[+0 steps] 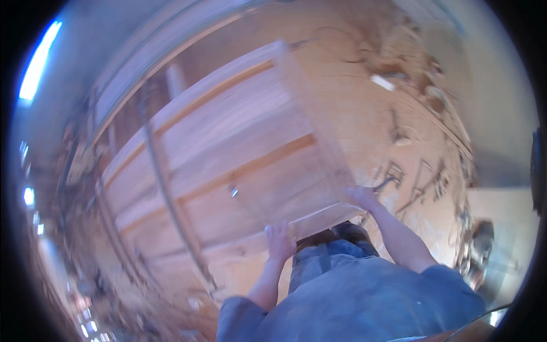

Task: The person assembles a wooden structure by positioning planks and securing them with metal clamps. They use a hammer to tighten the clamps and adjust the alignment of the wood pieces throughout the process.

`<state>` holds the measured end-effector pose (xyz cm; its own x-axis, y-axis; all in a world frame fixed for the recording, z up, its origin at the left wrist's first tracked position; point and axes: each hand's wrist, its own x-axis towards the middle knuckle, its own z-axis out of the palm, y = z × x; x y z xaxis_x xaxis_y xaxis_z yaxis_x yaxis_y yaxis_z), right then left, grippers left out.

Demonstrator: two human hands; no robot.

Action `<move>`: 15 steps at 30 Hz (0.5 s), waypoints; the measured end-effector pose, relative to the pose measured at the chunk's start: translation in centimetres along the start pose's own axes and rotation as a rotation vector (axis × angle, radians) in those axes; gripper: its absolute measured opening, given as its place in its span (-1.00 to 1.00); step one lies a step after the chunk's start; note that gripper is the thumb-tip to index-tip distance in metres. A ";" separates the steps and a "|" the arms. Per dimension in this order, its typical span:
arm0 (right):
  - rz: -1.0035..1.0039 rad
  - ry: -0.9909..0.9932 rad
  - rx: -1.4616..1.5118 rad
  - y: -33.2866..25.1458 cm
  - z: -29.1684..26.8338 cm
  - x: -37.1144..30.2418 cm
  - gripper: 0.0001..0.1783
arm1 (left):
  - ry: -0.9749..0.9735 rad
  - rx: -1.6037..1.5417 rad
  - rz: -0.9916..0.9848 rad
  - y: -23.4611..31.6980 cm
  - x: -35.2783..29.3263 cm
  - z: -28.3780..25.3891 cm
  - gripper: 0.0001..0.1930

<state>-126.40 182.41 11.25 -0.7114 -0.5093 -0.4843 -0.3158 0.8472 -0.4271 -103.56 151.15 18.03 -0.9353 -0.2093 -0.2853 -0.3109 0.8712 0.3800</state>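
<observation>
A large pale wooden panel (228,145) with darker strips across it stretches away in front of me, tilted toward the far left. My left hand (280,242) grips its near edge, the fingers over the top. At the near right corner my right hand (363,198) holds the same panel. Long bar clamps, one of them a narrow metal bar (162,171), run across the panel's left part. A small shiny object (234,191) shows on the panel's face; blur hides what it is. The undersides of both hands are out of sight.
Several clamp-like tools (393,171) lie on the dusty surface to the right. Beyond them, a heap of scraps (416,62) and a white block (382,82) sit near the wall. Cluttered items line the far left.
</observation>
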 end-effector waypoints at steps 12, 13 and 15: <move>0.088 0.303 0.132 -3.4 -3.5 -11.2 -0.50 | 0.173 -0.134 -0.077 0.0 -5.0 1.0 -0.39; 0.075 0.317 0.162 -3.0 -3.1 -11.8 -0.50 | 0.162 -0.069 -0.048 -0.9 -5.2 0.8 -0.39; 0.108 0.262 0.159 -4.4 -2.2 -11.9 -0.51 | 0.186 -0.032 -0.069 -3.1 -5.8 -0.1 -0.36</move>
<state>-117.94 185.04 20.53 -0.8795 -0.3437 -0.3292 -0.1421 0.8497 -0.5077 -97.22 149.66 18.60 -0.9257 -0.3490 -0.1456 -0.3779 0.8380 0.3936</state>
